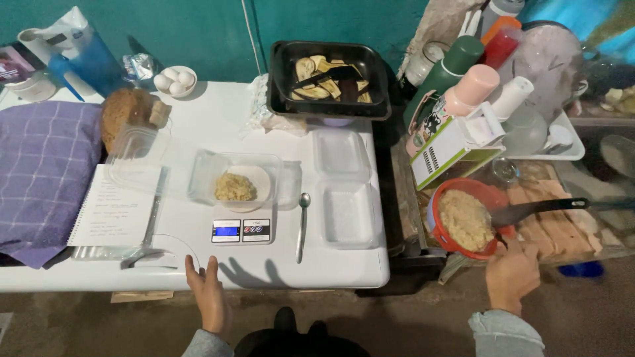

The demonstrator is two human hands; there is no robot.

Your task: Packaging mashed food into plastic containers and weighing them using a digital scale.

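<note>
Two hands | left hand [208,294] flat, fingers spread on white table [291,264] edge, kitchen scale [241,230] just beyond fingertips | right hand [512,272] loosely curled, empty, fingertips touching red bowl [493,196] of mash

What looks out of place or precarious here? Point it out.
The black baking tray of sliced eggplant sticks out past the white table's back right corner instead of sitting fully on it. The box grater lies tipped on its side beside the red bowl. Nothing looks spilled.
</note>
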